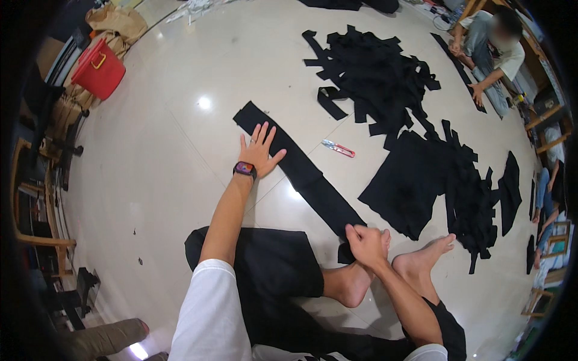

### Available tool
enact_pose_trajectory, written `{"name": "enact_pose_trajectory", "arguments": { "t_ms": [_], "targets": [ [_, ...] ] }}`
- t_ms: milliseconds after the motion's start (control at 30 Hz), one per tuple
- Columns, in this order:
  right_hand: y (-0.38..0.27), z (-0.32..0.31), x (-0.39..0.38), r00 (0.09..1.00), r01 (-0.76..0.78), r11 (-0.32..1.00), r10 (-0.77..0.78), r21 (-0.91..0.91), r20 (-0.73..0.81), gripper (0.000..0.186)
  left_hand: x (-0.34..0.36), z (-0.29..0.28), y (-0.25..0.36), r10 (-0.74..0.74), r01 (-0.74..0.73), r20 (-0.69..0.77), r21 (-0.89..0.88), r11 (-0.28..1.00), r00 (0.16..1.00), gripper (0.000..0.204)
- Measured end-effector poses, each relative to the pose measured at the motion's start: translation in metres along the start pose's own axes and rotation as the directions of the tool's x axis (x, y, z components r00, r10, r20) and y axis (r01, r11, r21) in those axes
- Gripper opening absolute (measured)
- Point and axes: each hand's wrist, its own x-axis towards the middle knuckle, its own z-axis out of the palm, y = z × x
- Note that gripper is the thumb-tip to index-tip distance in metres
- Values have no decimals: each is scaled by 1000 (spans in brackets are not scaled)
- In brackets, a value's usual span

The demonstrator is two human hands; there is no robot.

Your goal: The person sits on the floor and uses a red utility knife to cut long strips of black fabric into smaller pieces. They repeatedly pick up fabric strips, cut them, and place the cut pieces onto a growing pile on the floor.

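Note:
A long black fabric strip [304,171] lies slantwise on the pale tiled floor in front of me. My left hand [257,155], with a watch on its wrist, rests on the strip's far part, fingers spread and flat. At the near end my right hand [368,246] is closed over the cloth beside my bare foot; its fingers are partly hidden from view. Red-handled thread snips [340,148] lie to the right of the strip, apart from both hands.
Heaped black fabric strips [376,75] lie beyond, with a wide black cloth piece [409,180] and more strips [472,207] at right. Another person [490,51] sits at far right by a long black strip. A red bucket [99,69] and a wooden chair [45,240] stand left.

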Motion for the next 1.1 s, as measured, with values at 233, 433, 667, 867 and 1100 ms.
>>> {"name": "enact_pose_trajectory", "arguments": {
  "t_ms": [233,433,667,867,1100],
  "targets": [
    [37,-80,-89,853,-159,977,208,-141,478,33,16,-17,-23,-59,59,40,16,998,997,120],
    [-28,-49,-62,189,132,965,-250,227,950,35,15,-20,-18,-43,42,83,20,999,996,129],
    [-123,-38,114,762,626,752,-646,-208,-43,31,-22,-7,-30,-5,3,75,23,1000,997,131],
    [12,-82,62,886,455,768,-340,-451,316,35,-19,4,-24,12,-13,-64,-12,1000,998,91],
    [56,-55,-7,930,362,885,-366,-292,42,34,-20,14,-29,1,0,-77,10,1000,997,66]
  ]
}}
